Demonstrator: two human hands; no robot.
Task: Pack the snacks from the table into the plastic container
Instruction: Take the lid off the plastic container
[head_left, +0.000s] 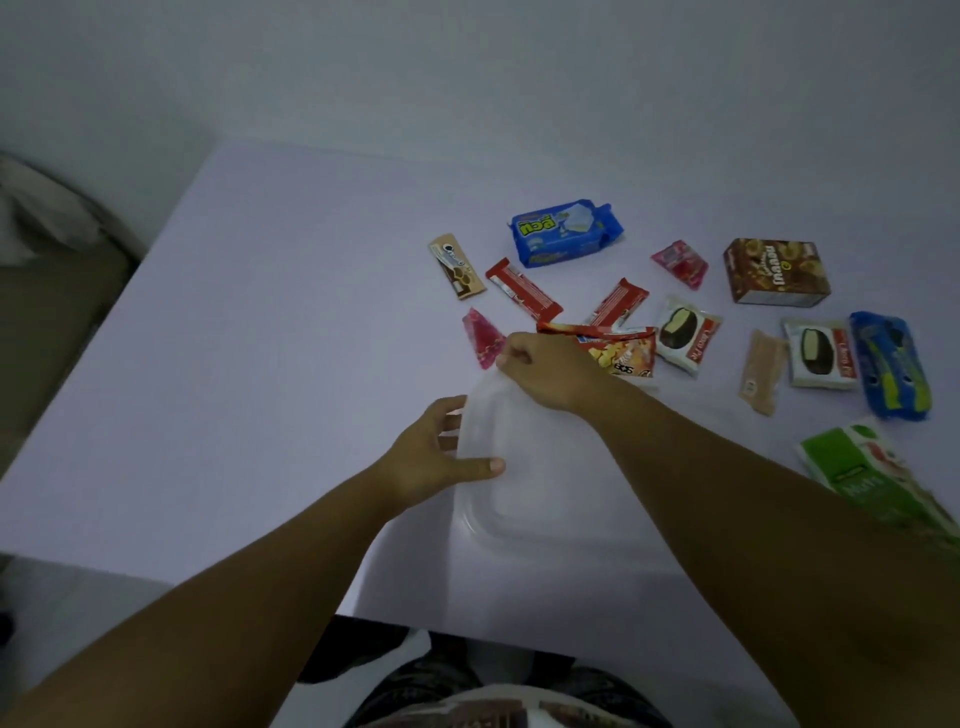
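A clear plastic container with its lid on lies on the white table near the front edge. My left hand holds its left rim, thumb on top. My right hand pinches the far corner of the lid. Beyond it snacks lie scattered: a blue wafer pack, two red bars, an orange chip bag, two pink triangle packets, two choco pies, a brown box.
A second blue pack, a tan wafer stick and a green-and-white bag lie at the right. A brown biscuit stick lies farther back. The table ends at the wall behind.
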